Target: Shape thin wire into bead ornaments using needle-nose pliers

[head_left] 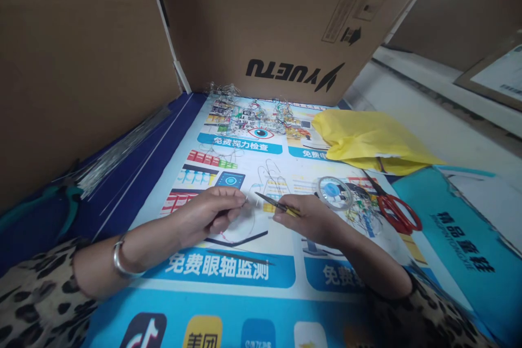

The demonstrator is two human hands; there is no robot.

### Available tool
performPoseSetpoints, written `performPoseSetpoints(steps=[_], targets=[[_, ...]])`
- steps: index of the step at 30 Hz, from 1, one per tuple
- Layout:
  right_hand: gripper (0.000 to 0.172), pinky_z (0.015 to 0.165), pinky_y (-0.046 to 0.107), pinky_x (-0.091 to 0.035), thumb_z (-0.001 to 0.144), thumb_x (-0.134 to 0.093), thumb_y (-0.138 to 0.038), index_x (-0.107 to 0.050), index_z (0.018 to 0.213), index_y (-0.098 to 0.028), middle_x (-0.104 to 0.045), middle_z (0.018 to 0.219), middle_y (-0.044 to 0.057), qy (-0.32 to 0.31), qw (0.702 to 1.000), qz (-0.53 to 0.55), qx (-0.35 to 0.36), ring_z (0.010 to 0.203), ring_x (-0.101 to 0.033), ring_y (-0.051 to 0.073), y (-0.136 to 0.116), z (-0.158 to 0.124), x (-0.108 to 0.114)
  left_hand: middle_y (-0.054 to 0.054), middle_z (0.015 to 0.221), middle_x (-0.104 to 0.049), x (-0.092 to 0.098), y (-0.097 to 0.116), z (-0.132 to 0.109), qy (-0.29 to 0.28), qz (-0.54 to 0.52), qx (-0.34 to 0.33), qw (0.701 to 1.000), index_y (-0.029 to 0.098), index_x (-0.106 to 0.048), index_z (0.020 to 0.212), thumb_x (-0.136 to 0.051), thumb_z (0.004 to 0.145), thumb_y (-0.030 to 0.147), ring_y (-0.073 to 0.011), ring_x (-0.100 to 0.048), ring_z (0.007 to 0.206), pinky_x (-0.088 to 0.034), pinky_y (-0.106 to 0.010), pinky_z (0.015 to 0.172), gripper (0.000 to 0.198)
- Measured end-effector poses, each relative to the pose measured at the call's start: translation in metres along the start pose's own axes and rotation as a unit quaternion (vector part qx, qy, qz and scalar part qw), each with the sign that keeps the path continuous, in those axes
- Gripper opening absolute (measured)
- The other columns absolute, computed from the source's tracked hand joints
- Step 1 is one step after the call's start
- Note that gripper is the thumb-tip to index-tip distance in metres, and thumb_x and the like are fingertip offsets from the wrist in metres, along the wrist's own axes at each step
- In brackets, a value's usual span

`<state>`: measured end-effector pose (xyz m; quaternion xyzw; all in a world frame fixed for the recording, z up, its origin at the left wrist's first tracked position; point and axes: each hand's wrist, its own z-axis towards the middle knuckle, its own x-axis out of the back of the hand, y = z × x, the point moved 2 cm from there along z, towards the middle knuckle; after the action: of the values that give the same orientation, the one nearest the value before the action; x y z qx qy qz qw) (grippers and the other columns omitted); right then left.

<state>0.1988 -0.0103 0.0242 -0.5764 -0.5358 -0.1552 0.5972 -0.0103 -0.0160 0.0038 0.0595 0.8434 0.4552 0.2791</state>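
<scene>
We note a printed sheet (171, 302) bearing a tangle of bent wires (263, 113) at its far end; straight wires (122, 152) lie bundled at left. We judge some pieces shaped, others untouched, one in progress. The left hand (207, 215) reaches rightward, fingers pinched on a fine wire (246, 200) near centre. The right hand (312, 215), angled inward, has fingers clamped on a pointed tool (272, 202), tip just beside the wire.

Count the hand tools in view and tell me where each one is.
3: a pointed tool in the right hand, a teal-handled tool at the far left, and red-handled scissors toward the right. Others may be hidden.
</scene>
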Motion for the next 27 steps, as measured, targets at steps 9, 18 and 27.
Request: performPoseSetpoints(steps=[9,18,27], targets=[[0.017,0.054,0.023,-0.030,0.079,-0.052,-0.033,-0.061,0.075,-0.020,-0.061,0.068,0.000,-0.017,1.000,0.000,-0.006,0.064,-0.053,0.013,-0.002,0.000,0.002,0.003,0.052,-0.047,-0.017,-0.009,-0.015,0.052,-0.082,0.040,0.994,0.014,-0.058,0.071,-0.054,0.080,0.023,-0.0059,-0.041,0.040,-0.024,-0.019,0.039,0.014],[0.025,0.057,0.022,-0.032,0.079,-0.053,-0.042,-0.060,0.075,-0.019,-0.059,0.069,-0.002,-0.042,0.997,0.060,0.013,0.065,-0.052,0.012,-0.001,-0.001,0.001,0.001,0.060,-0.054,-0.014,-0.013,-0.010,0.084,-0.064,0.013,0.994,0.014,-0.058,0.078,-0.057,0.079,0.027,-0.0076,-0.046,0.044,-0.032,-0.019,0.041,0.013],[0.035,0.053,0.022,-0.030,0.076,-0.053,-0.053,-0.060,0.077,-0.018,-0.054,0.066,-0.003,-0.044,0.992,0.120,0.002,0.062,-0.047,0.011,-0.004,-0.001,-0.009,0.001,0.061,-0.054,-0.017,-0.013,-0.011,0.079,-0.034,-0.001,0.996,0.015,-0.061,0.082,-0.057,0.079,0.029,-0.0071,-0.044,0.043,-0.035,-0.020,0.042,0.015]])
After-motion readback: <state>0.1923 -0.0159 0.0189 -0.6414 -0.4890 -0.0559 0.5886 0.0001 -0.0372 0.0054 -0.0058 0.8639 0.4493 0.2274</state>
